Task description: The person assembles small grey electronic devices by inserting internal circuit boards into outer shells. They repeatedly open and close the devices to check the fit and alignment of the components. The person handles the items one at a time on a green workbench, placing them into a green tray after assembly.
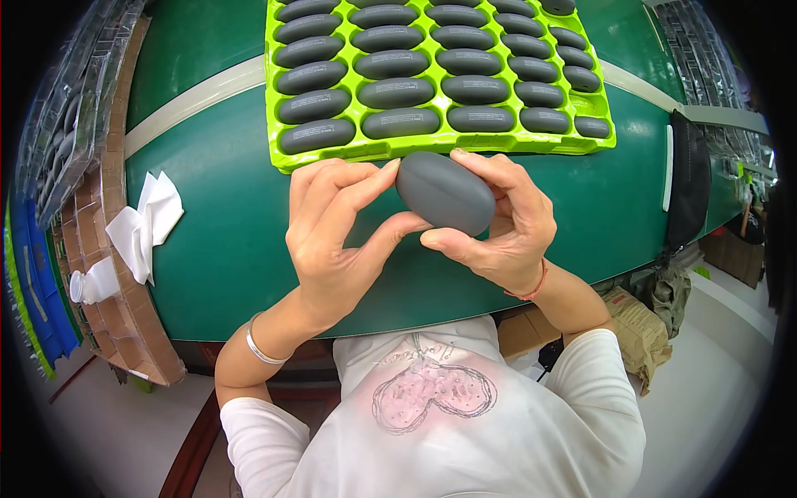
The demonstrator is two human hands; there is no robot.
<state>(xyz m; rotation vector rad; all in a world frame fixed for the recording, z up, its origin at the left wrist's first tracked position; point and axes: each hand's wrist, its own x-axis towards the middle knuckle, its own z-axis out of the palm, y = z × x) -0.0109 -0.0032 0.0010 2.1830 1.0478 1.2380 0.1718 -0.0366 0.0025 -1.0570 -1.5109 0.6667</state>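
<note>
Between my two hands I hold a smooth dark grey oval case [446,192], raised over the near part of the green table and slightly tilted. My left hand [336,224] pinches its left end between thumb and fingertips. Around its right end, the thumb and fingers of my right hand [510,220] are closed. Just beyond the case lies a bright green tray [378,152], with rows of similar dark oval cases [400,122] set in its pockets. Small pale print marks the tops of those cases. One pocket at the tray's right side holds no case.
A crumpled white cloth or tissue [148,220] lies on the green table [224,274] at left. Beside it are a small white bottle [94,282] and a cardboard divider box [137,332]. Clear plastic trays are stacked at both sides. A black pouch [687,178] rests at the right edge.
</note>
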